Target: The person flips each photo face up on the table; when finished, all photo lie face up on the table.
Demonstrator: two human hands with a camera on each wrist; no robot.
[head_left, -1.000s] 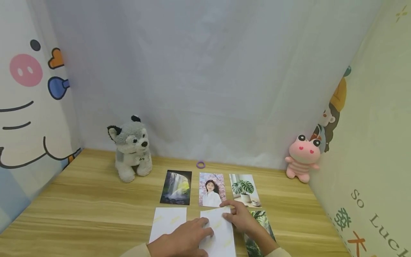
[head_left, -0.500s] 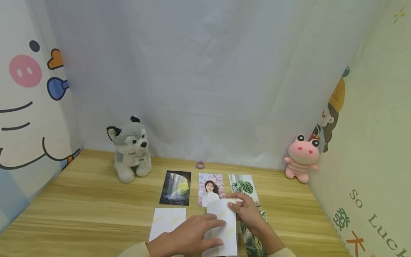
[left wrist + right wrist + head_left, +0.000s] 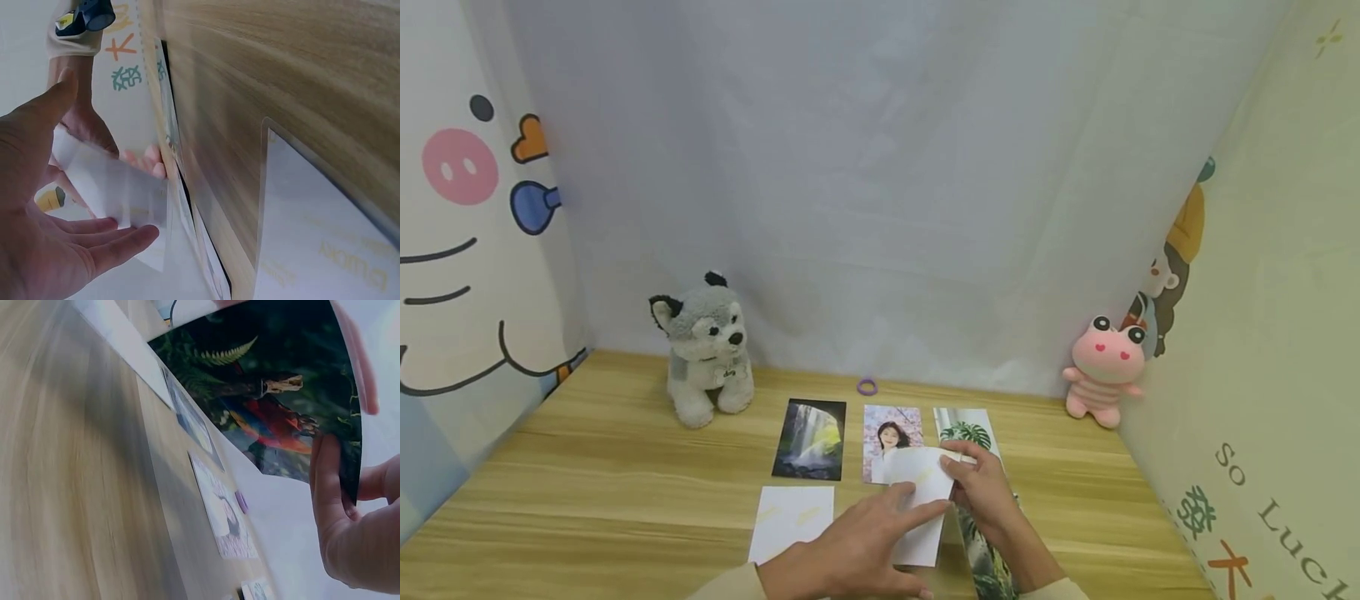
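My right hand (image 3: 988,496) pinches one photo card (image 3: 920,546) near its far right corner, raised off the table and tilted. Its white back faces the head camera. In the right wrist view, the printed side shows a red and blue parrot (image 3: 275,425) among dark ferns. Spread across the white back are the fingers of my left hand (image 3: 857,537), with the thumb standing apart from the card in the left wrist view. A second card (image 3: 790,521) lies white side up by my left hand. Partly hidden beneath my right wrist is a green foliage photo (image 3: 988,558).
A waterfall photo (image 3: 810,440), a portrait photo (image 3: 887,425) and a potted-plant photo (image 3: 962,421) form a row behind the hands. Farther back are a purple ring (image 3: 867,386), a plush husky (image 3: 711,354) at left and a pink plush toy (image 3: 1105,371) at right.
The card has risen off the table and moved away from me and rightward, now overlapping the portrait photo. Both hands have moved with it, and the left fingers have spread over its back.
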